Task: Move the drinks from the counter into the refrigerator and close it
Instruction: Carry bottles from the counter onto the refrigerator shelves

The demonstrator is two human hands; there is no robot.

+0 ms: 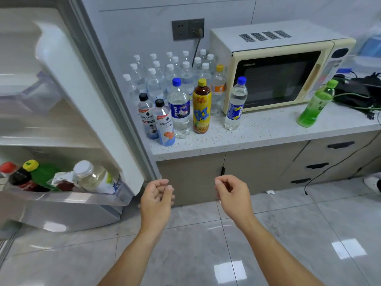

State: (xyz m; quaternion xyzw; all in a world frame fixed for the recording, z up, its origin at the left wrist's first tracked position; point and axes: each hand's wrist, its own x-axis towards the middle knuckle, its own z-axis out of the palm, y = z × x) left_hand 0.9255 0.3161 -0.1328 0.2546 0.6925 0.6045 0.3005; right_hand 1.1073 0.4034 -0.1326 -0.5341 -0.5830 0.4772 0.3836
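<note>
The refrigerator door (86, 112) stands open at the left; its lower shelf (68, 198) holds several bottles. On the speckled counter (257, 133) stand two black-capped bottles (165, 124), a Pepsi bottle (179, 108), a yellow lemon-tea bottle (201, 108), an orange-labelled bottle (218, 89), a blue-capped clear bottle (235, 106) and a green bottle (315, 104). Several white-capped water bottles (169, 71) crowd behind. My left hand (157, 198) and my right hand (233, 195) hover below the counter edge, fingers loosely curled, holding nothing.
A cream microwave (278, 67) sits on the counter behind the bottles. Black cables and gear (358, 89) lie at the right end. Cabinet drawers (321, 162) sit under the counter. A wall socket (187, 28) has a cord plugged in. The floor is glossy grey tile.
</note>
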